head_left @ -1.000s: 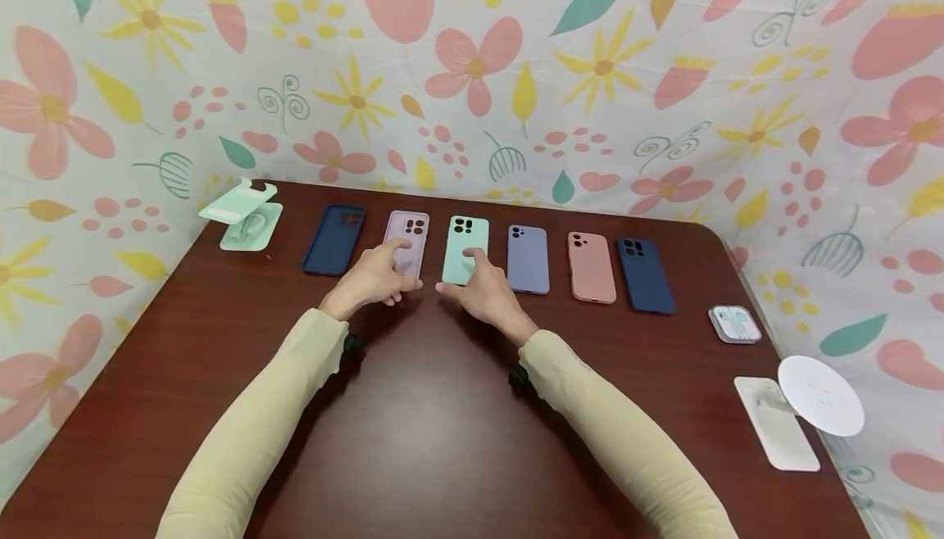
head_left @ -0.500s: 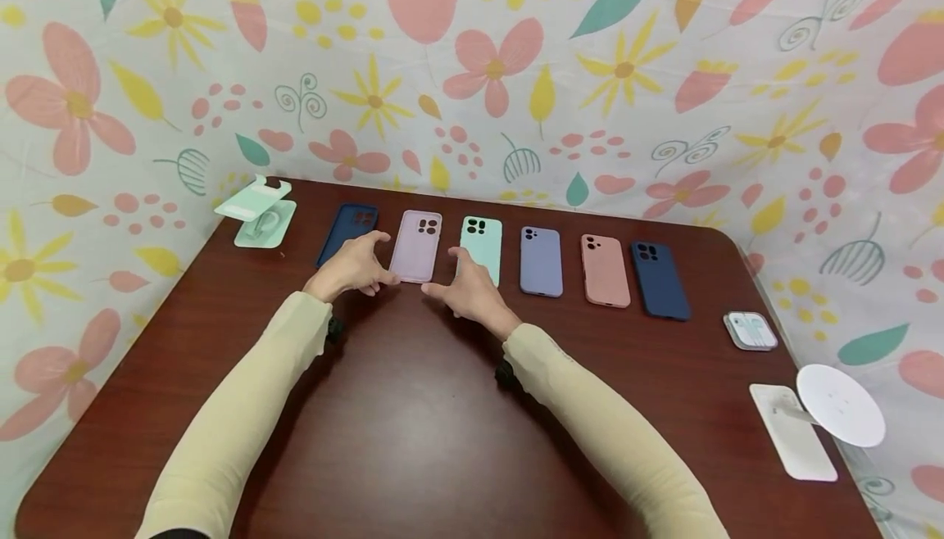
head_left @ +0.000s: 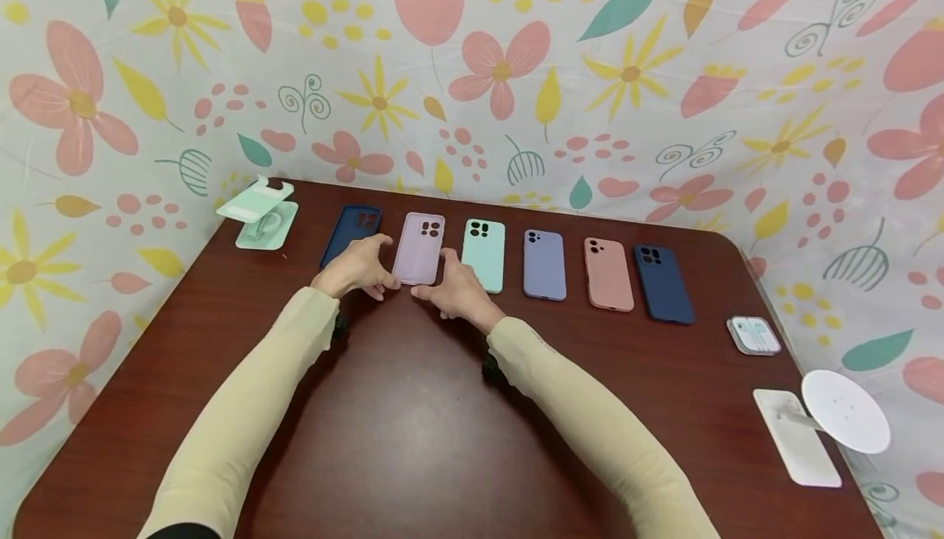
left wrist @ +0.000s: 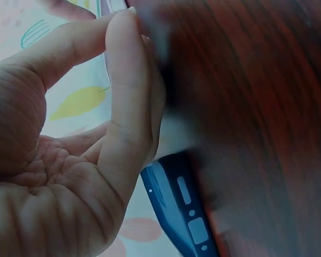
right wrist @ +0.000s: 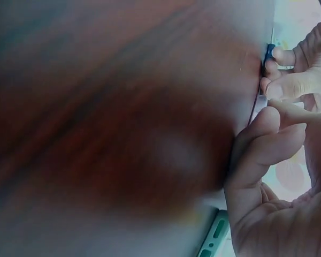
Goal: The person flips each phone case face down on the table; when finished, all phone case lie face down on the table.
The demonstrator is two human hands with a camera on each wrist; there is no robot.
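On the glossy dark-brown wooden table [head_left: 413, 416], flat pale-purple rectangular phone case [head_left: 419, 254] lies between both hands, second from left in row. Left hand [head_left: 356, 269] at its lower left, right hand [head_left: 459, 287] at its lower right; thumbs and index fingers spread, nothing pinched, contact unclear. Dark-blue phone case with camera cutouts [head_left: 345, 232] beside left hand; mint-green phone case with camera cutouts [head_left: 485, 252] beside right.

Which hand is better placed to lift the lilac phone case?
Probably the right hand: its thumb and index finger bracket the lower right corner of the lilac case. The left hand has its thumb by the lower left corner, but its index fingertip stands apart.
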